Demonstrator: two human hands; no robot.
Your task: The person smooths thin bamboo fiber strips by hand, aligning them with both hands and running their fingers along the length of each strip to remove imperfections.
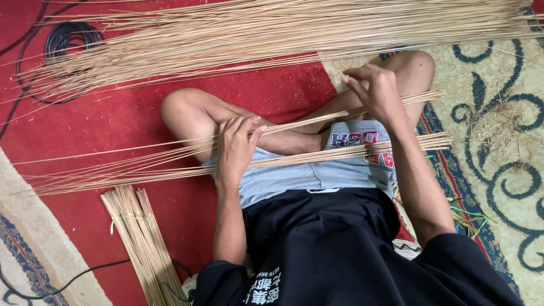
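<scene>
Seated cross-legged on the floor, bare knees, grey shorts, black shirt. Landmark: the lap bundle of thin, pale tan, straight dry sticks [317,156] lying crosswise over the thighs, its fine ends fanning out past the left knee onto the red carpet [113,124].

Left hand [237,148]: palm down on the lap bundle, fingers curled over and among the upper sticks, loosely closed, pressing them against the thigh.

Right hand [375,90]: raised just above the lap bundle's thick end, fingers partly bent, thumb and fingertips pinching a few single sticks that run back toward the left hand.

Beyond the lap bundle, past the knees: a large loose heap of the same long tan sticks [272,31], spread wide across the carpet, smooth and stiff. Partly under that heap's left end, a coil of black cable [71,37].

Nearer than the lap bundle, beside the left elbow: a short tied sheaf of cut tan sticks [141,243], bound with a thin yellowish band.

Right of the lap bundle: a cream rug with dark blue scrollwork [498,113], littered with fibrous scraps.
</scene>
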